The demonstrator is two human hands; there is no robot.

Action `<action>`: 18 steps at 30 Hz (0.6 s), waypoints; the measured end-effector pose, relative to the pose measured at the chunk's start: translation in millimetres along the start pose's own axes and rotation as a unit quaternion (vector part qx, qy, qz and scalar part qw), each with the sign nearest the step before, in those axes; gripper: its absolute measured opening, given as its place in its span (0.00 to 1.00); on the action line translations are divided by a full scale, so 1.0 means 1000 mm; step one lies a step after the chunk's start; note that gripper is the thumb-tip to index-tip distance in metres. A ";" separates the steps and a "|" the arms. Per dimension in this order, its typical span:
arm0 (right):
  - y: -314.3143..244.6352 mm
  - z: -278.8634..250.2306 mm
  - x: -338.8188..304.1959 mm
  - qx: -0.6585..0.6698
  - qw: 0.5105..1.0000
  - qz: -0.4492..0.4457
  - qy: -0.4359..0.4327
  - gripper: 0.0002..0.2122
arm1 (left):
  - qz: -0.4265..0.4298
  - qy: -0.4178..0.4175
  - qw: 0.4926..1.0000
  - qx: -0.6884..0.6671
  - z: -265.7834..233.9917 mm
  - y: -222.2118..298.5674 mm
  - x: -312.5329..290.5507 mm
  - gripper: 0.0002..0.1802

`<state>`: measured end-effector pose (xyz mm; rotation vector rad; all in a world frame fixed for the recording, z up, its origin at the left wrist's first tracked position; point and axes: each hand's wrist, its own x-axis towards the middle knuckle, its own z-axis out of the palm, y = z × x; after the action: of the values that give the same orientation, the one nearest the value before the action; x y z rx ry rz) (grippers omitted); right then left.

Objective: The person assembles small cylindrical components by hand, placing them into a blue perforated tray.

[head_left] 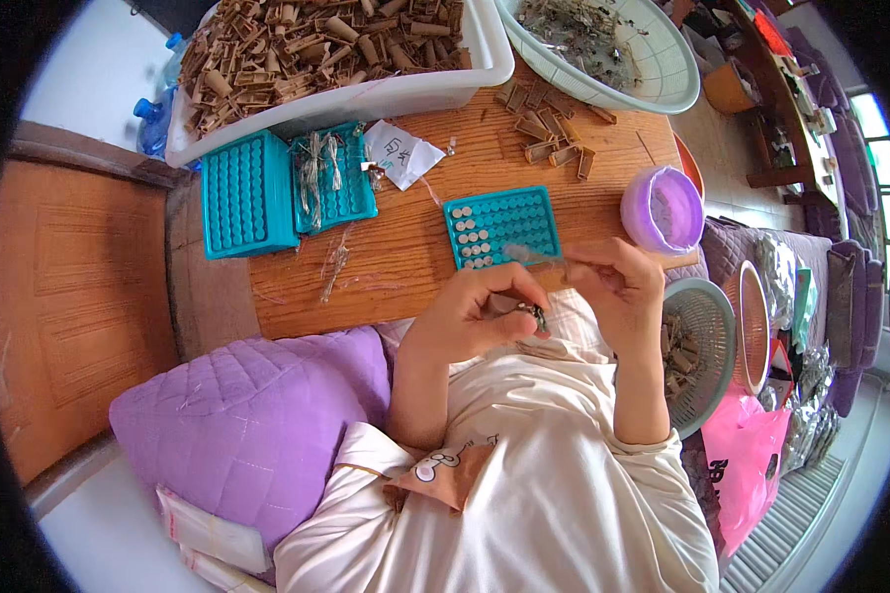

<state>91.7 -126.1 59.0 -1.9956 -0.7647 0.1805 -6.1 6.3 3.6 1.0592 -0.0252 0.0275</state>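
Note:
My left hand (470, 311) is closed, with thumb and forefinger pinching a small dark metallic part (534, 314). Slightly higher and to the right, my right hand (618, 282) has its fingertips drawn together. A blurred, pale see-through streak (530, 254) reaches from those fingertips; what it is, I cannot make out. Just beyond both hands lies a teal tray (529, 212) with rows of round wells. Small round silvery pieces (472, 237) fill several wells on its left side.
Brown slotted pieces (559, 128) lie loose on the wooden table (405, 267). A white bin (366, 94) of brown pieces and a pale green basket (663, 84) stand behind. Stacked teal trays (247, 193) sit left, a purple bowl (653, 237) right. A grey-green colander (717, 326) is beside me.

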 end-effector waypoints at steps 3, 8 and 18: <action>0.010 -0.013 0.001 0.240 0.963 0.040 -0.116 0.05 | 0.036 -0.003 0.996 -0.083 0.004 0.005 -0.001 0.11; 0.010 -0.032 0.014 0.008 0.945 -0.072 -0.318 0.09 | 0.052 -0.010 0.999 -0.010 -0.004 -0.002 -0.004 0.10; -0.010 -0.003 0.015 -0.017 0.941 -0.303 -0.150 0.13 | 0.246 0.088 0.931 0.254 0.002 0.002 -0.001 0.11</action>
<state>100.4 -115.9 71.2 -1.6892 -1.5491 0.1045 -7.1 6.2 6.5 1.5429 -0.1258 0.6130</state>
